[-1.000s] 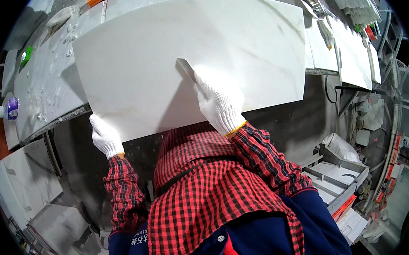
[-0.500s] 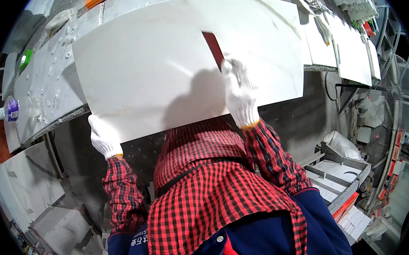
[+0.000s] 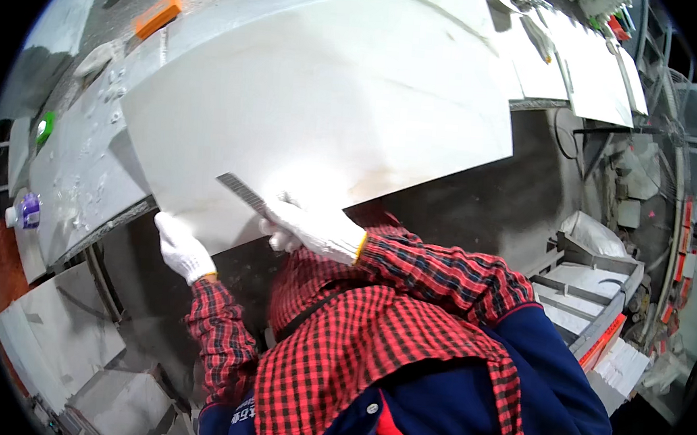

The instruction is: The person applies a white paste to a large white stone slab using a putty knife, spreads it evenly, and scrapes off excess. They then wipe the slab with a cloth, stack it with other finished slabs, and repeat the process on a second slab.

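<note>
Head view: right hand (image 3: 315, 230) clamped on notched trowel (image 3: 243, 193), left hand (image 3: 182, 248) gripping white tile (image 3: 315, 110) edge.

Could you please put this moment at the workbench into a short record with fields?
Left hand: white-gloved left hand grips the near lower edge of the large white slab
Right hand: white-gloved right hand holds a flat scraper blade against the slab's near edge
Slab: lies on the grey workbench, overhanging it
Nearby: orange block, small purple-capped bottle
</note>
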Demonstrator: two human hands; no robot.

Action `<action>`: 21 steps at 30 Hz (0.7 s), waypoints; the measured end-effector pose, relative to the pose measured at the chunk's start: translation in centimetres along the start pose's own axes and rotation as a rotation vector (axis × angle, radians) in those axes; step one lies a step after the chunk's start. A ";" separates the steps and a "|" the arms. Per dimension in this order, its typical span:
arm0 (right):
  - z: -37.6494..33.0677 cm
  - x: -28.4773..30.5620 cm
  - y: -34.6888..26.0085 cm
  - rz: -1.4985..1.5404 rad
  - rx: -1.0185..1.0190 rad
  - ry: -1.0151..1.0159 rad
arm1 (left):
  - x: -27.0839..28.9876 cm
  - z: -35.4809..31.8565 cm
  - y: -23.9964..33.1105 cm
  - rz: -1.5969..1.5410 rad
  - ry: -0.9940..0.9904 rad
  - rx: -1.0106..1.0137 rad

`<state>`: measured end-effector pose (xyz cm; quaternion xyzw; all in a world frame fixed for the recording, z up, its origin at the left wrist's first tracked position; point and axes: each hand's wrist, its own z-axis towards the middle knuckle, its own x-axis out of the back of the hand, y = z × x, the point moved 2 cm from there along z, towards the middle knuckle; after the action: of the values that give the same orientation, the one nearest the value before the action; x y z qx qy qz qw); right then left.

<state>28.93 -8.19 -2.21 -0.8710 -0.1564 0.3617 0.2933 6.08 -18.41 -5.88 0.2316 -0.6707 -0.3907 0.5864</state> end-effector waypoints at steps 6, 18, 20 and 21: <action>2.5 -2.5 -2.4 -0.024 0.047 0.013 | -0.1 -0.5 0.1 -0.139 0.091 -0.521; 4.0 -4.6 -3.1 -0.425 0.298 0.070 | 2.7 -1.2 3.0 0.226 0.070 -0.819; 3.7 -4.5 -3.3 -0.428 0.304 0.073 | 2.9 -2.1 5.0 0.165 -0.002 -0.843; 3.6 -4.4 -3.3 -0.430 0.305 0.073 | 2.9 -2.4 6.5 0.176 -0.061 -0.845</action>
<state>23.12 -6.28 0.20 -0.7759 -0.2707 0.2790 0.4969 8.75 -17.47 1.05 -0.0986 -0.4859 -0.5862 0.6408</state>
